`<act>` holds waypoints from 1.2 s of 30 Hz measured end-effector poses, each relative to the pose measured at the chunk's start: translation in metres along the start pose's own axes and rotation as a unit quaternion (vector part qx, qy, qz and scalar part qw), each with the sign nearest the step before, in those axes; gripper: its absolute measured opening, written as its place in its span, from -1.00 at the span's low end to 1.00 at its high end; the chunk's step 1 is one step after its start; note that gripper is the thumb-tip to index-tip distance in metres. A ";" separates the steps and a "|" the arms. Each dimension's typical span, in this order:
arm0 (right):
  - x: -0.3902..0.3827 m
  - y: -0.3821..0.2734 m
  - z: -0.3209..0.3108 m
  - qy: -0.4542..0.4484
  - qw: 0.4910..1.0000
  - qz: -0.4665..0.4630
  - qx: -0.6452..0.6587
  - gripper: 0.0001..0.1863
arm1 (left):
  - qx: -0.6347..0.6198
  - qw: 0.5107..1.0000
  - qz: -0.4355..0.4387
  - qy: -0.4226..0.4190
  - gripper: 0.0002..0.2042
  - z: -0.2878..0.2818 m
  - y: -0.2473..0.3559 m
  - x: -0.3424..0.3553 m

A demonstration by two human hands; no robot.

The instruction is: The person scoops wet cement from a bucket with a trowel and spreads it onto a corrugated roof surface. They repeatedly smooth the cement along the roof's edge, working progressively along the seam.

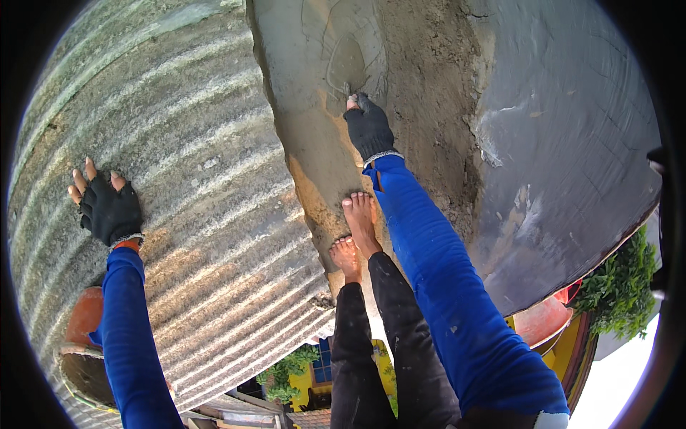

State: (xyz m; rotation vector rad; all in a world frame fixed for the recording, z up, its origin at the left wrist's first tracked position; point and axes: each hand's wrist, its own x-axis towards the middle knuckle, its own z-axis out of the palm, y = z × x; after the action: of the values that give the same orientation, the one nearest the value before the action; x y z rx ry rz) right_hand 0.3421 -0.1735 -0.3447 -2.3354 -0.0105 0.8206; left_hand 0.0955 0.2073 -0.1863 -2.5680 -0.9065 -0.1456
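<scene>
My left hand point(107, 204), in a black fingerless glove, lies with fingers spread on a weathered corrugated sheet point(207, 143). My right hand point(368, 121), gloved the same way, is closed on a trowel point(346, 64), its blade on the smooth wet grey mortar point(293, 50) of a narrow strip. My bare feet point(361, 218) stand on this strip below my right hand.
A grey smooth slab point(564, 143) lies right of a rough mortar band point(436, 86). An orange bucket point(82, 322) sits behind my left forearm; a pink container point(539, 322) is at the lower right. Beyond the edges are greenery point(614, 286) and yellow walls below.
</scene>
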 end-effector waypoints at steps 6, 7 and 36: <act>-0.044 0.012 -0.019 -0.093 0.994 0.030 0.048 -0.48 | 0.041 0.999 -0.011 -0.025 -0.45 -0.002 0.002 0.001; -0.028 0.005 -0.023 -0.061 0.996 0.018 0.056 -0.51 | 0.033 0.999 -0.022 -0.031 -0.45 -0.002 0.002 0.001; 0.156 -0.107 -0.028 0.098 0.985 -0.124 -0.074 -0.53 | 0.030 0.998 -0.032 -0.040 -0.40 -0.004 0.003 0.000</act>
State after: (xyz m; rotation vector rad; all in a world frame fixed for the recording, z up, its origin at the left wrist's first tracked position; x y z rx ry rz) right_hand 0.5043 -0.0729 -0.3523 -2.4814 -0.2805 0.4792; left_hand 0.0975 0.2035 -0.1837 -2.5061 -1.0079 -0.0351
